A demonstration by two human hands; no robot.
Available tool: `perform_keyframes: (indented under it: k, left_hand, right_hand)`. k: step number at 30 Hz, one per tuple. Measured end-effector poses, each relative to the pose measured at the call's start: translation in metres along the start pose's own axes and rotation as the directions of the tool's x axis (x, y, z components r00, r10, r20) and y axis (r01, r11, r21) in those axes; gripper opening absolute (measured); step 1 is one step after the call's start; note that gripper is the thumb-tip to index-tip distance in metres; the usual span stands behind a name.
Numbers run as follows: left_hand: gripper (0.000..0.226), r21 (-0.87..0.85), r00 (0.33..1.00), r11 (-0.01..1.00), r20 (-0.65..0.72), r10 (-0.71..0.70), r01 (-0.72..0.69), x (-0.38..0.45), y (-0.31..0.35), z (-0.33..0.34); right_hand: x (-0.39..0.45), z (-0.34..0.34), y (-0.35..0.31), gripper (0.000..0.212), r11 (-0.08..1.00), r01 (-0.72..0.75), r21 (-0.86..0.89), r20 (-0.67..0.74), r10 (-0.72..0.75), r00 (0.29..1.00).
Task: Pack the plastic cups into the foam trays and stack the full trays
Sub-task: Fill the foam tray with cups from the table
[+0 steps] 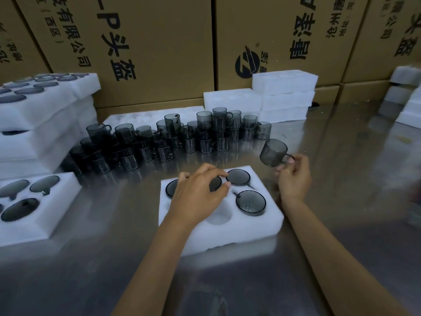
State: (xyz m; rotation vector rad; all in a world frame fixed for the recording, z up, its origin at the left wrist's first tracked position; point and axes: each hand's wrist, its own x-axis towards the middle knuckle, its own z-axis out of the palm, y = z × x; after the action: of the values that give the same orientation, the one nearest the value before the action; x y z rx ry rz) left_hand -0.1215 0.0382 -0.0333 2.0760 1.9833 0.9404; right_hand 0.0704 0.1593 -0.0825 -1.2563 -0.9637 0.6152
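Your right hand (293, 176) pinches the light, slippery cup (273, 152) by its handle; your left hand (200, 192) rests loosely curled on the foam tray (227, 233).

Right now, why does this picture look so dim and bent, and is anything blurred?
Head view: light is low, so the smoky cups read nearly black; the metal table gives soft glare and mirrors the cardboard boxes; the wide lens bows those boxes outward; the right edge smears with motion; the right hand and its held cup are slightly soft.
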Motion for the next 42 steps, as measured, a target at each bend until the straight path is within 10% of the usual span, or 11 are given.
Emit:
perform_keyframes:
  k: [6,13,24,31,39,42]
  left_hand:
    - [0.037,-0.135,0.993,0.991,-0.119,0.003,-0.019,-0.002,0.007,-0.006]
    - [0.078,-0.162,0.970,0.974,-0.208,0.123,-0.158,-0.010,0.019,-0.009]
    - [0.061,-0.250,0.990,0.966,-0.134,0.041,-0.074,-0.011,0.020,-0.021]
    - [0.068,0.195,0.999,0.981,0.034,-0.004,-0.003,-0.012,0.014,-0.046]
    - [0.094,-0.265,0.936,0.928,0.304,-0.176,0.261,-0.014,-0.005,-0.069]
    - [0.064,-0.391,0.940,0.865,0.257,-0.226,0.315,-0.014,-0.011,-0.067]
  right_hand:
    - [-0.013,-0.018,-0.039,0.029,0.983,0.137,0.120,0.123,-0.152,0.981]
    - [-0.044,-0.016,-0.089,0.022,0.923,0.201,0.329,0.541,-0.359,0.760]
    - [-0.062,-0.018,-0.099,0.027,0.983,-0.025,0.182,0.793,-0.132,0.595]
    - [-0.070,-0.012,-0.101,0.007,0.975,0.143,0.172,0.765,-0.224,0.604]
    - [-0.075,-0.010,-0.095,0.020,0.972,0.217,0.091,0.801,-0.200,0.564]
    - [-0.079,-0.008,-0.094,0.018,0.971,0.225,0.083,0.830,-0.192,0.523]
